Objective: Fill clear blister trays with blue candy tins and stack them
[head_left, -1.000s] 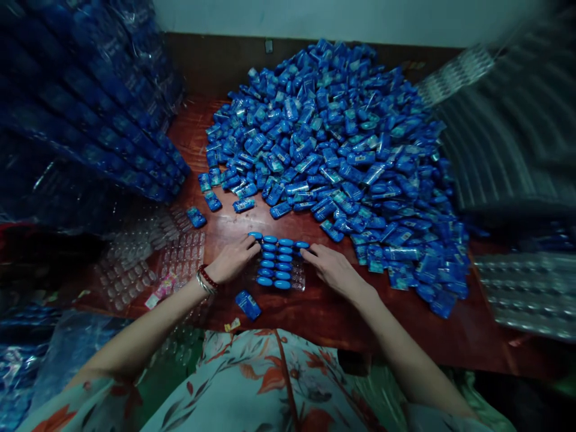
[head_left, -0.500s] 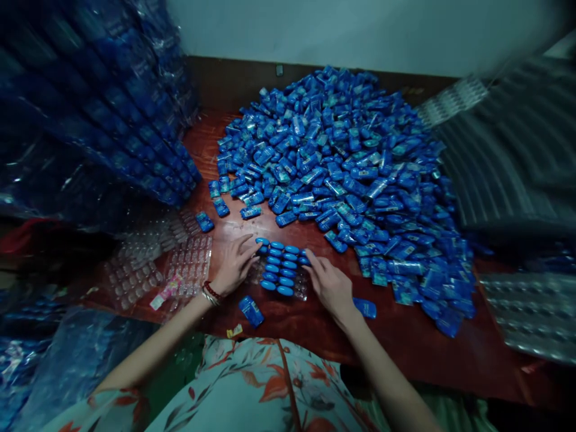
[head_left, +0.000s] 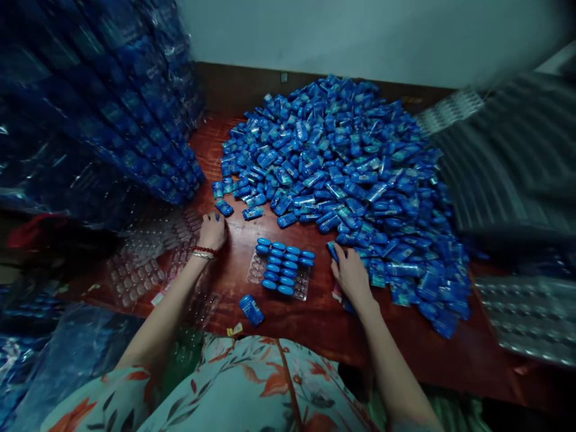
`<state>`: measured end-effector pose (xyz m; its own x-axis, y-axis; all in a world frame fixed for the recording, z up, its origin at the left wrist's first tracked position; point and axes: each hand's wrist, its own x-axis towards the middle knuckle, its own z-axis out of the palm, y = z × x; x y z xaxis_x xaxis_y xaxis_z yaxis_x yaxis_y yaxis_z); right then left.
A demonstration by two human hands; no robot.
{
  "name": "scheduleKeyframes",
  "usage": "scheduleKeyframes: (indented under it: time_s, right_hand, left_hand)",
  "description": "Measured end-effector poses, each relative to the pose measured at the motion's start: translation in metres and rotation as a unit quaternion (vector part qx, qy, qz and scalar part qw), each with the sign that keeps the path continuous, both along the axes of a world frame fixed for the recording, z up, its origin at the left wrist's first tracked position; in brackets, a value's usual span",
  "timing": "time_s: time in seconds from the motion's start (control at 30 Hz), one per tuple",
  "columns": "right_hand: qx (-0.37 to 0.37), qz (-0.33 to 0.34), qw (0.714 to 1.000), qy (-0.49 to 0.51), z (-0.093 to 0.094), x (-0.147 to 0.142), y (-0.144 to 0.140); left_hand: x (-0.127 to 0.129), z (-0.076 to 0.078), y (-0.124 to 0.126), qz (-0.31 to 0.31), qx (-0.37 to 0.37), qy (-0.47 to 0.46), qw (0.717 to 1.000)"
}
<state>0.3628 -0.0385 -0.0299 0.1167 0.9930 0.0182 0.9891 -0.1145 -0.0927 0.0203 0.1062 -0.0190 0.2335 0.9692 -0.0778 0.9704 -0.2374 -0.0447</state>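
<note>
Both hands have left the clear tray (head_left: 281, 268) since half a second ago. Left hand (head_left: 212, 231) swung out to 10 o'clock of the tray and is curled on a loose blue packet (head_left: 218, 217) at the near-left fringe of the heap; another packet (head_left: 224, 208) lies just beside it. Right hand (head_left: 351, 277) went to 3 o'clock, fingers closed round a packet (head_left: 332, 249) at the near edge of the big blue pile (head_left: 342, 162). Tray sits on the desk (head_left: 315, 324) between the two hands, partly filled with blue pieces in rows, long axes running roughly 9-to-3; its near-right pockets look empty. Right hand seems slightly nearer the tray. One stray packet (head_left: 250, 308) lies at 7 o'clock.
</note>
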Motion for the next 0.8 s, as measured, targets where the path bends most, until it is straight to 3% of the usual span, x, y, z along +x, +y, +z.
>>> scheduleKeyframes:
  time_s: [0.07, 0.17, 0.27, 0.33, 0.47, 0.6, 0.7, 0.8]
  right_hand:
    - [0.028, -0.021, 0.993, 0.113, 0.001, 0.001, -0.021]
    - [0.032, -0.101, 0.945, 0.309, 0.007, -0.005, -0.054]
    - [0.001, -0.103, 0.913, 0.395, 0.015, -0.021, -0.074]
    - [0.018, -0.060, 0.922, 0.382, 0.016, -0.032, -0.077]
    - [0.106, 0.015, 0.947, 0.302, 0.010, -0.046, -0.061]
    - [0.053, 0.115, 0.975, 0.182, 0.013, -0.046, -0.046]
    - [-0.040, 0.176, 0.981, 0.078, 0.030, -0.045, -0.039]
    - [-0.120, 0.217, 0.969, 0.015, 0.049, -0.047, -0.028]
  left_hand:
    - [0.002, -0.004, -0.011, -0.055, -0.004, -0.019, 0.998]
    - [0.004, -0.012, -0.036, -0.153, -0.005, -0.087, 0.984]
    - [0.003, -0.022, -0.060, -0.196, -0.007, -0.199, 0.960]
    - [0.002, -0.029, -0.072, -0.150, -0.009, -0.291, 0.945]
    - [-0.002, -0.030, -0.082, 0.035, -0.006, -0.446, 0.895]
    - [-0.004, -0.014, -0.095, 0.120, 0.033, -0.499, 0.858]
    - [0.000, 0.000, -0.108, 0.096, 0.054, -0.495, 0.862]
    - [0.009, 0.006, -0.116, -0.027, 0.075, -0.463, 0.883]
